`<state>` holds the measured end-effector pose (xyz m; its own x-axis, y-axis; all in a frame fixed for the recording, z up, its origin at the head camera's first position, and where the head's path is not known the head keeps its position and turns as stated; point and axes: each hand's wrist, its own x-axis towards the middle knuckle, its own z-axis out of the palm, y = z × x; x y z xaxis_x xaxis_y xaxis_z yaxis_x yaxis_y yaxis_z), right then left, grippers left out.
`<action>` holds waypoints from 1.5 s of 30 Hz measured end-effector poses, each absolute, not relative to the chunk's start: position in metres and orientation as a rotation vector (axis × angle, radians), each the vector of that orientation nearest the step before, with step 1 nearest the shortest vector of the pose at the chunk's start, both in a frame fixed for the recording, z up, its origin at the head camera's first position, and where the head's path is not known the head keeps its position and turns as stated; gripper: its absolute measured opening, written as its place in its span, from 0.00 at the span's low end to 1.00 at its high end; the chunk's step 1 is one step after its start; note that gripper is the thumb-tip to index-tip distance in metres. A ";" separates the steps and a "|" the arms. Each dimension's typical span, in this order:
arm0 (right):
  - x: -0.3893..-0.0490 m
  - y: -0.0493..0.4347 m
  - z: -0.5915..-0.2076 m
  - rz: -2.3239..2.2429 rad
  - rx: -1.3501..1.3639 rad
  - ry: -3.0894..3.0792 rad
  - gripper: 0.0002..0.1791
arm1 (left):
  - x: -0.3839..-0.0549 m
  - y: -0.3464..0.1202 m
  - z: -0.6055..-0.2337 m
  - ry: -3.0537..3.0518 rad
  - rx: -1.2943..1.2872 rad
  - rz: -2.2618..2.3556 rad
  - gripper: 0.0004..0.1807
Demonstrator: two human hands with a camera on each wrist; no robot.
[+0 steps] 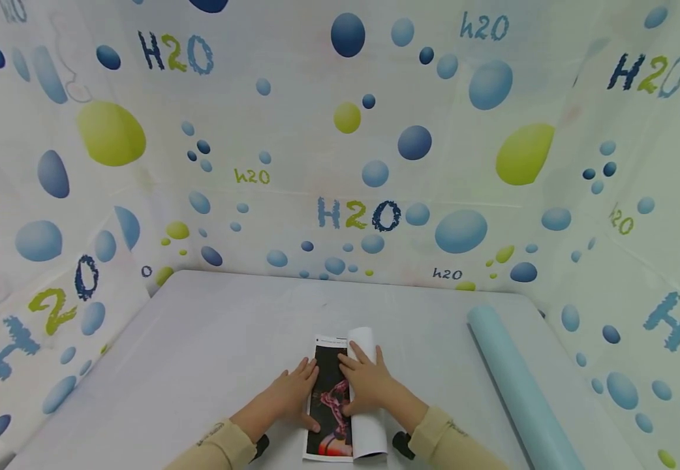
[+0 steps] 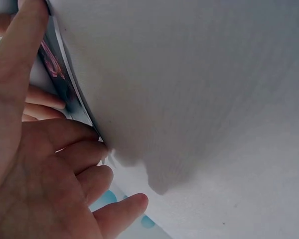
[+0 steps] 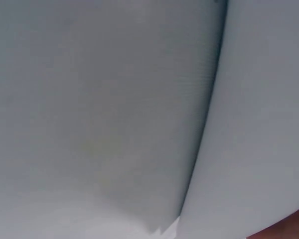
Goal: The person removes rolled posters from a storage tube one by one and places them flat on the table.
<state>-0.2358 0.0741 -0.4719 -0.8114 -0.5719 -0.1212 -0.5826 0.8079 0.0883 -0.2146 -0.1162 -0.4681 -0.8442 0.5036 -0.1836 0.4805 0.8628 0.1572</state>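
Observation:
A printed paper sheet (image 1: 329,405) with a dark picture in pink and red lies on the white table, its long sides running away from me. Along its right side a white flap (image 1: 368,434) is folded or rolled over, its white underside up. My left hand (image 1: 293,395) touches the sheet's left edge, fingers extended and thumb near the lower part. In the left wrist view its fingertips are right at the paper's edge. Fingers spread, my right hand (image 1: 369,382) presses across the flap and onto the picture. The flap's curved white surface (image 3: 254,99) fills the right of the right wrist view.
A long light-blue roll (image 1: 519,385) lies along the right side of the white table (image 1: 228,326). Behind and at both sides hang white sheets (image 1: 293,130) printed with blue and green drops and H2O lettering.

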 end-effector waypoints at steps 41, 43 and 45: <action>-0.227 0.109 -0.460 0.407 -0.487 2.922 0.60 | -0.213 -0.155 -0.464 2.778 0.612 0.246 0.58; -0.226 0.110 -0.459 0.378 -0.460 2.910 0.59 | -0.213 -0.156 -0.465 2.775 0.606 0.245 0.59; -0.225 0.111 -0.458 0.363 -0.428 2.900 0.59 | -0.214 -0.157 -0.466 2.768 0.596 0.238 0.59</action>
